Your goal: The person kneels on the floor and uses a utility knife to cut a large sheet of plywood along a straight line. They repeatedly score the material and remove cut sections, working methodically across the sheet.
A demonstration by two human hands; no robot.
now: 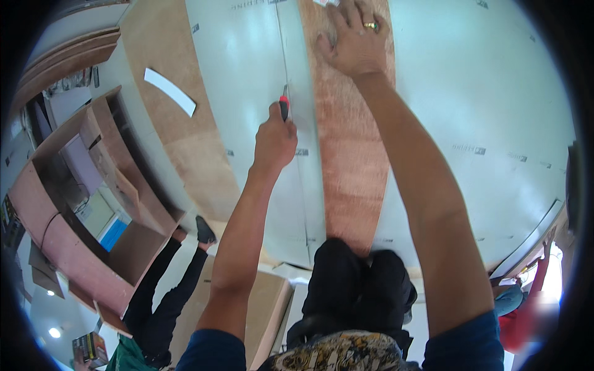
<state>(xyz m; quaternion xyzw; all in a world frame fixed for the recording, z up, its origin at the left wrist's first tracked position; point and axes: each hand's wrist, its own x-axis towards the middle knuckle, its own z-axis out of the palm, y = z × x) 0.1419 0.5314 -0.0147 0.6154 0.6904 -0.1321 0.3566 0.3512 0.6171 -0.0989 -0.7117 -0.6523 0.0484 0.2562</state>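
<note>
My left hand (276, 141) is closed around the handle of a red and black utility knife (284, 106). The thin blade points away from me and lies along a dark straight line (286, 65) on a pale glossy sheet (241, 74). My right hand (357, 40) rests spread out on a reddish-brown plywood strip (351, 142), a ring on one finger. By its fingertips, at the top edge, is a small white piece (326, 2), partly cut off from view. Another pale sheet (470, 93) flanks the plywood on the right.
A white strip (170, 92) lies on a plywood panel (167, 55) at the left. Beyond stands an open wooden cabinet frame (74, 247). A person in black trousers (167, 290) is at the lower left, another in red (523, 321) at the lower right.
</note>
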